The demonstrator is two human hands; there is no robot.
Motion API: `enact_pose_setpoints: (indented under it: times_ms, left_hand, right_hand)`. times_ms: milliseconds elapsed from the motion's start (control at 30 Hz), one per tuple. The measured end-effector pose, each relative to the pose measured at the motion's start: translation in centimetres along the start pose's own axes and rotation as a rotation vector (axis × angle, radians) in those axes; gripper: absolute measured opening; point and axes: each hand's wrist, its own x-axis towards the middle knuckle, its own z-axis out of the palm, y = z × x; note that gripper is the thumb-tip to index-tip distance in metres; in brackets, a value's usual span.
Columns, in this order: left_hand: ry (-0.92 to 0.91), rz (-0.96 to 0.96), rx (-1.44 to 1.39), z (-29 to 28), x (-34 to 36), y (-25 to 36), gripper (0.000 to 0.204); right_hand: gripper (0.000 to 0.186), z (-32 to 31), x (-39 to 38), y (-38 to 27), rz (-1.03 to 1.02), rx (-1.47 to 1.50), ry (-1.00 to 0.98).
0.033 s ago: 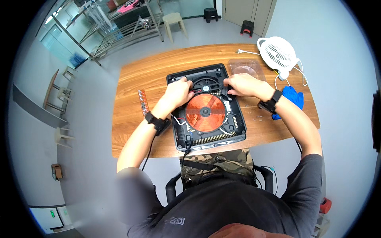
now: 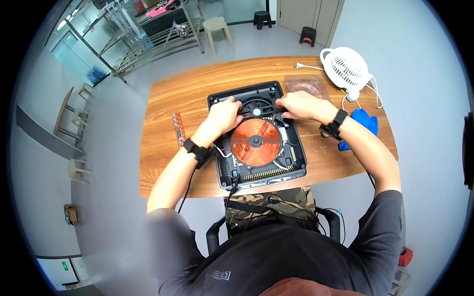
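Note:
An opened induction cooker [image 2: 295, 170] lies on the table, its black housing holding a round copper coil [image 2: 247, 148] in the middle. Beyond the coil sits a black cooling fan [image 2: 257, 112] with a pale round hub. At the fan's left side, my left hand [image 2: 225, 116] is closed with bent fingers on its frame. My right hand [image 2: 300, 105] pinches at the fan's right edge, thumb and fingers curled together. Both sets of fingertips are partly hidden. White and red wires [image 2: 223, 151] run along the coil's left side.
Left of the cooker lies a narrow orange circuit board [image 2: 178, 129]. A clear plastic tray [image 2: 316, 85], a white fan [image 2: 345, 67] with its cord and a blue glove [image 2: 364, 122] are on the right. Small screws [image 2: 322, 148] are scattered on the wooden table [image 2: 173, 93].
My left hand has shifted slightly to the right against the fan. My right hand is almost where it was, and the whole view has dipped a little.

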Motion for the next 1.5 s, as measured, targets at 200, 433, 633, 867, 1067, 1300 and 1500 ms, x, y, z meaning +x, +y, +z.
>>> enact_pose_setpoints:
  times_ms: [200, 433, 633, 867, 1067, 1300, 1500]
  left_hand:
    - [-0.105, 0.029, 0.006, 1.6, 1.5, -1.2, 0.034]
    - [-0.128, 0.092, 0.028, 1.4, 1.8, -2.0, 0.032]
    - [-0.094, 0.071, -0.031, 0.5, 1.6, -2.4, 0.034]
    - [0.066, 0.078, 0.102, 0.1, 1.0, -2.1, 0.031]
    - [0.177, 0.011, 0.163, -0.8, 0.1, -2.6, 0.029]
    - [0.305, -0.219, 0.127, -3.2, -6.9, -4.2, 0.033]
    - [0.387, -0.433, 0.024, -3.0, -14.0, -6.8, 0.029]
  right_hand:
    - [0.034, 0.1, 5.1, 0.0, -0.041, -0.064, -0.06]
    - [0.031, 1.7, 7.1, -0.2, -0.012, -0.144, -0.149]
    - [0.03, 1.3, 6.9, 0.4, -0.037, -0.083, -0.047]
    - [0.024, 0.6, 6.9, -0.2, -0.073, -0.185, 0.121]
    - [0.011, 0.3, 7.9, -1.0, -0.062, -0.213, 0.323]
    - [0.022, -1.6, 11.6, -6.1, -0.167, -0.194, 0.369]
    - [0.012, -0.1, 16.5, -11.9, -0.278, -0.113, 0.457]
